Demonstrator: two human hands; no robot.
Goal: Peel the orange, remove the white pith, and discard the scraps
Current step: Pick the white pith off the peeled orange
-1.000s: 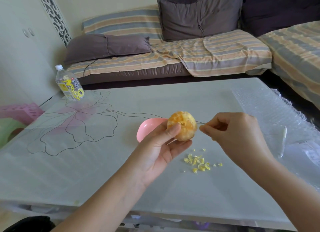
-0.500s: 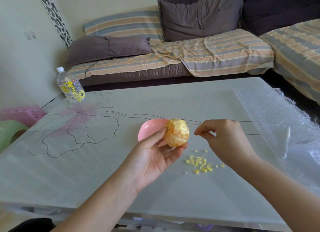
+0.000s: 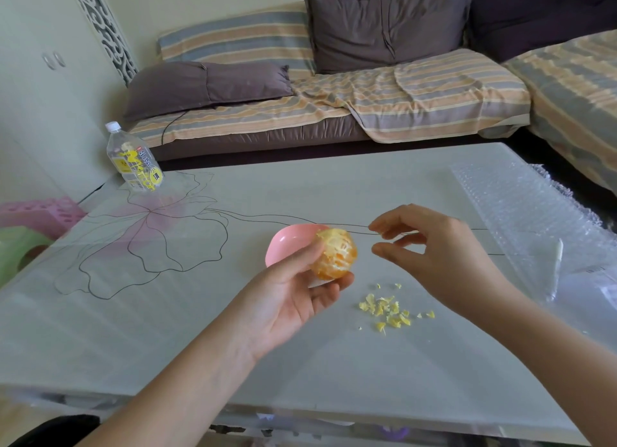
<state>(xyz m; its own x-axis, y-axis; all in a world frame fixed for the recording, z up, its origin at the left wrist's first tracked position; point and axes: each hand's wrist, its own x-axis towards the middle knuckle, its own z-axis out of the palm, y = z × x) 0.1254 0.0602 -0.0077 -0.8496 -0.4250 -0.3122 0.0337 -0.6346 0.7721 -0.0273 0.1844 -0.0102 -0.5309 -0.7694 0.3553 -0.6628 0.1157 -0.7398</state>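
The pale table point(image 3: 167, 330) carries a pink bowl point(image 3: 283, 246) near its middle. In front of the bowl the left hand point(image 3: 287, 299) holds the peeled orange point(image 3: 335, 254) above the table, thumb on its 9 o'clock side and fingers curled beneath. The right hand point(image 3: 434, 253) hovers at the orange's 3 o'clock, just apart from it, its fingers point(image 3: 384, 228) parted from the thumb, with nothing visible between them. Small yellowish pith scraps point(image 3: 387, 310) lie on the table at the orange's 5 o'clock.

The bare fruit looks light, soft and moist, likely to burst if squeezed, so a loose cradle around its sides suits it, with pith strands nipped at a raised edge.

0.5 s ago the right thumb and forefinger were pinched together; now they are spread.
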